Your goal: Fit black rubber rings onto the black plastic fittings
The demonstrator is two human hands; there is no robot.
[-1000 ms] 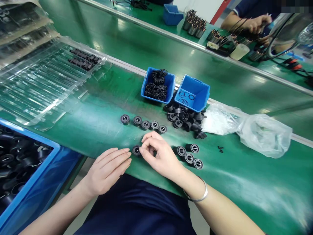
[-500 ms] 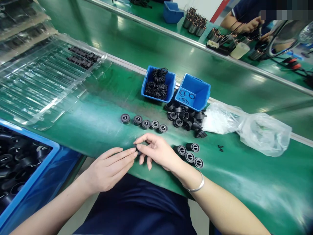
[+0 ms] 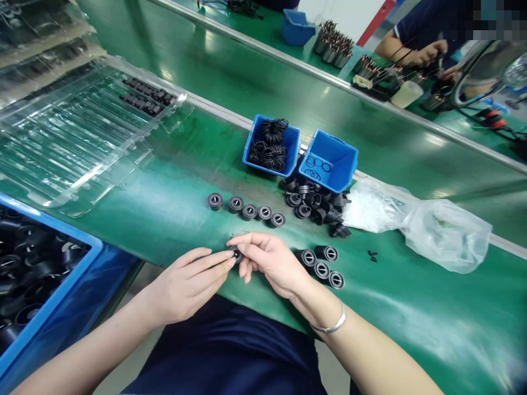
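Small black part [image 3: 237, 254] held between both hands, above the near edge of the tabletop [image 3: 173, 211]; whether its base is resting there can't be told. It is pinched by the thumb and forefinger of the right hand [image 3: 272, 264], other fingers loosely curled below. The left hand [image 3: 183, 286] is held flat and narrow, fingers together, tips pressed to the part's left side; its thumb is hidden, so a full grip there can't be confirmed. The part's face is mostly covered by fingers.

For good handling: a light, even pinch is probably best, with the part kept level and braced from the left so that it isn't twisted or tipped. Fingertips are better placed on the rim, so the face can be seen. Slipping seems the main risk, given how little of the part is gripped.

Around it: five round caps [image 3: 249, 212] set in a row beyond the hands, four more caps [image 3: 321, 269] grouped just right of the right wrist, and tiny black bits [image 3: 373, 255] lying farther right. A loose pile of black pieces [image 3: 316, 200] is heaped before the right-hand blue bin [image 3: 341, 159].
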